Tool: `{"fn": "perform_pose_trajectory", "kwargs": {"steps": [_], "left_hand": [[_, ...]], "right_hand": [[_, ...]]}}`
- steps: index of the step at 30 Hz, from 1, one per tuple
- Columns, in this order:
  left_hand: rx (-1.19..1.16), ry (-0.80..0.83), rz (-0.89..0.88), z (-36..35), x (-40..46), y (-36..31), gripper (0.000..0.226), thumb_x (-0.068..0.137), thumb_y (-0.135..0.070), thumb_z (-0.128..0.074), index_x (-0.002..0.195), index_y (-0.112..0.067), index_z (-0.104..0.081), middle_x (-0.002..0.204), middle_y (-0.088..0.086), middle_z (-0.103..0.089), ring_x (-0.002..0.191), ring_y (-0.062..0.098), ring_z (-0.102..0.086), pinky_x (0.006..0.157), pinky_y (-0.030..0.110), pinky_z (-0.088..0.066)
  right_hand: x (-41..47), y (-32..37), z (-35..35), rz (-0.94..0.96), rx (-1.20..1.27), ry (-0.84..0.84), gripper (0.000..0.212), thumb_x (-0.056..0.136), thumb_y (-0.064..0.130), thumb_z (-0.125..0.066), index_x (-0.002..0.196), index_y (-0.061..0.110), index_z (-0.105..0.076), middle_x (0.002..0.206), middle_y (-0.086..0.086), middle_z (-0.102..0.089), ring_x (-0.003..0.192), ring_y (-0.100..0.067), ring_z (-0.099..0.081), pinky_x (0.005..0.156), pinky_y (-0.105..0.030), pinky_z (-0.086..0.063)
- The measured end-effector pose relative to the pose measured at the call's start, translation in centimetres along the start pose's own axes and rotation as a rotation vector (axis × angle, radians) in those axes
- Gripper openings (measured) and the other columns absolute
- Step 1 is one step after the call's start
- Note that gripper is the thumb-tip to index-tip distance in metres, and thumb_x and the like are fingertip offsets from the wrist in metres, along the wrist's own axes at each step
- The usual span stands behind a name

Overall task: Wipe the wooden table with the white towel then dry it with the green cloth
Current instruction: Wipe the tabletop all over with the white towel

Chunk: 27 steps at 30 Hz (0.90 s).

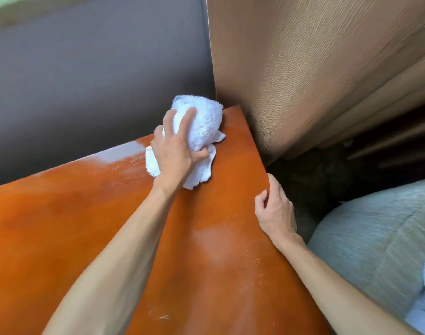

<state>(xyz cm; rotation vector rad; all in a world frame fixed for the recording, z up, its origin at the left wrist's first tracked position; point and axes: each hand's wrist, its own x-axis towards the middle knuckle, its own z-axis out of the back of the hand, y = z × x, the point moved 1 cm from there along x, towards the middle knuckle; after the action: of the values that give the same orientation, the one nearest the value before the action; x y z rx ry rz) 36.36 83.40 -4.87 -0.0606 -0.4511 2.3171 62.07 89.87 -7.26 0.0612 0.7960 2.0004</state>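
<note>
**Q:** What are your hands doing?

**A:** My left hand (176, 151) is stretched out to the far corner of the counter (61, 226) and grips the white towel (201, 126). The towel is bunched into a loose ball; my fingers curl over its top and my thumb pinches a fold on the near side. A flap of it lies flat on the wood under my wrist.

**Q:** And the other one?

**A:** My right hand (275, 211) rests on the counter's right edge, nearer to me. The thumb lies on top of the surface and the fingers wrap down over the side — it holds the edge.

**Q:** What does the counter look like?

**A:** It is glossy, orange-brown wood. Pale specks and a hazy patch show on the near part between my arms, and the far left edge shines with a grey reflection.

**Q:** What is around it?

**A:** A grey wall (86, 81) stands behind the counter. A tan, wood-grained panel (315, 68) rises just beside the far right corner, close to the towel. To the right, below the edge, sits a grey-green cushion (375, 238) — the gap between it and the panel is dark.
</note>
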Motion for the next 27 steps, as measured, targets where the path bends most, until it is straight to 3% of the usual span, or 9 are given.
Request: {"fn": "perform_pose_trajectory", "kwargs": {"steps": [4,11,15,19,22,24,27], "left_hand": [[0.118,0.037,0.1,-0.6,0.4,-2.6,0.082,0.07,-0.054,-0.065,0.146,-0.039,-0.038,0.155,0.007,-0.029,0.117,0.038,-0.043,0.092,0.05,-0.044],[0.026,0.183,-0.246,-0.4,-3.4,-4.2,0.082,0.064,-0.053,-0.071,0.141,-0.036,-0.049,0.149,0.014,-0.041,0.11,0.044,-0.051,0.087,0.05,-0.045],[0.008,0.229,-0.261,0.6,-9.9,-4.6,0.086,0.055,-0.046,-0.08,0.133,-0.037,-0.045,0.144,0.01,-0.043,0.105,0.04,-0.051,0.085,0.048,-0.042],[0.068,0.203,-0.183,2.3,-17.7,-5.7,0.077,0.056,-0.032,-0.069,0.13,-0.027,-0.051,0.148,0.013,-0.041,0.123,0.048,-0.04,0.099,0.067,-0.031],[0.067,0.178,-0.184,1.9,-20.2,-5.2,0.062,0.076,-0.051,-0.063,0.134,-0.031,-0.053,0.153,0.012,-0.04,0.133,0.05,-0.037,0.103,0.071,-0.027],[0.123,0.152,-0.247,0.8,-19.4,-3.7,0.074,0.079,-0.068,-0.062,0.143,-0.037,-0.043,0.154,0.013,-0.038,0.132,0.051,-0.04,0.102,0.071,-0.03],[0.143,0.116,-0.281,0.2,-16.6,-2.5,0.091,0.072,-0.077,-0.065,0.149,-0.041,-0.033,0.152,0.012,-0.038,0.126,0.048,-0.046,0.1,0.065,-0.035]], "right_hand": [[-0.1,0.3,0.0,0.007,-0.012,-0.008,0.047,0.104,0.027,-0.042,0.149,0.014,-0.038,0.141,-0.012,-0.056,0.114,-0.031,-0.065,0.094,-0.044,-0.055],[-0.2,0.6,0.1,0.022,-0.001,-0.051,0.051,0.099,0.033,-0.035,0.146,0.014,-0.04,0.131,-0.013,-0.061,0.105,-0.033,-0.067,0.087,-0.051,-0.058],[-0.1,0.8,0.1,0.009,-0.014,-0.082,0.047,0.1,0.024,-0.039,0.146,0.013,-0.042,0.135,-0.015,-0.06,0.108,-0.039,-0.065,0.089,-0.051,-0.055],[0.1,0.9,0.0,-0.001,-0.04,-0.087,0.055,0.094,0.029,-0.033,0.145,0.011,-0.042,0.132,-0.017,-0.061,0.104,-0.043,-0.065,0.085,-0.053,-0.055],[0.1,0.9,-0.1,-0.002,-0.053,-0.08,0.057,0.093,0.034,-0.03,0.146,0.013,-0.04,0.133,-0.015,-0.061,0.103,-0.04,-0.067,0.083,-0.055,-0.056],[0.1,0.9,-0.1,-0.005,-0.054,-0.077,0.058,0.093,0.035,-0.029,0.146,0.013,-0.04,0.134,-0.014,-0.061,0.104,-0.039,-0.067,0.084,-0.055,-0.056],[0.0,0.7,0.0,-0.007,-0.039,-0.067,0.059,0.094,0.036,-0.027,0.147,0.013,-0.039,0.135,-0.014,-0.061,0.105,-0.038,-0.067,0.085,-0.055,-0.056]]}}
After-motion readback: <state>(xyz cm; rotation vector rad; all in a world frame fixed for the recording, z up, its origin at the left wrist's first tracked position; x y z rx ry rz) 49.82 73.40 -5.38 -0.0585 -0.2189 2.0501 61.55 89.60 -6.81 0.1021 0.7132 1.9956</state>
